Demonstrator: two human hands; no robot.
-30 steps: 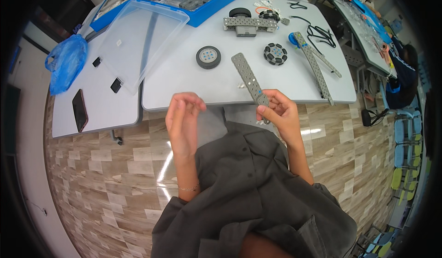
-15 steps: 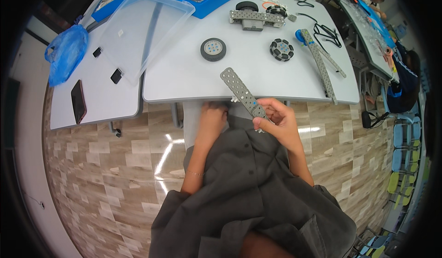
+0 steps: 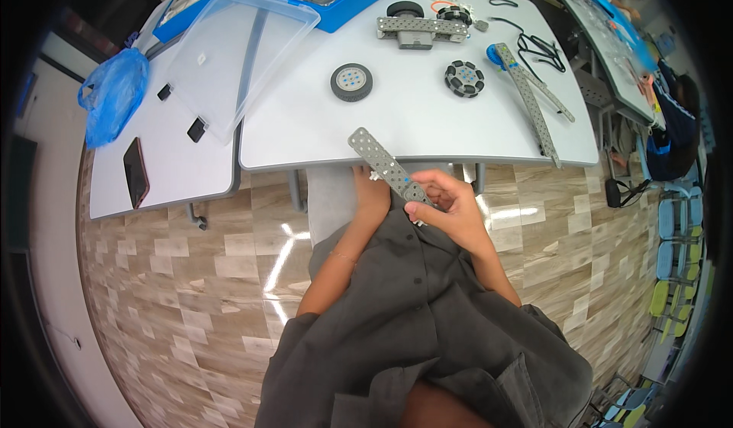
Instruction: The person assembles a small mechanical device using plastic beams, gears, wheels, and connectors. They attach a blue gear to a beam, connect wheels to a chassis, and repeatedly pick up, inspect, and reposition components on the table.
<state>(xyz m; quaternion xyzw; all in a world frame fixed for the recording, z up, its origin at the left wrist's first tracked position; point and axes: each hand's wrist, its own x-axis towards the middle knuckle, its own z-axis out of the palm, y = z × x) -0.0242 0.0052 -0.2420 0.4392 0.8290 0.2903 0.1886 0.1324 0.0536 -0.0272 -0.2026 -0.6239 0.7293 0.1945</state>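
Note:
My right hand (image 3: 455,205) pinches the lower end of a grey perforated building-kit beam (image 3: 374,153) between thumb and fingers. The beam slants up to the left, its far end over the table's front edge. A blue pin and small white connectors show on it, along with a round grey part near my thumb. Just behind and below the beam is my left hand (image 3: 372,197); its fingers are mostly hidden, so whether they touch it does not show. Beyond on the white table (image 3: 294,134) lie a grey-tyred wheel (image 3: 351,82) and a black-rollered omni wheel (image 3: 464,79).
A wheeled beam assembly (image 3: 416,27) stands farther back. Joined beams (image 3: 527,96) and black cables (image 3: 540,52) lie at right. Toward the left are a clear plastic lid (image 3: 229,61), a blue parts box (image 3: 343,16), a phone (image 3: 136,172) and a blue bag (image 3: 114,96).
My right hand has brought the beam a little left and toward me. My left hand has shifted right, in behind the beam.

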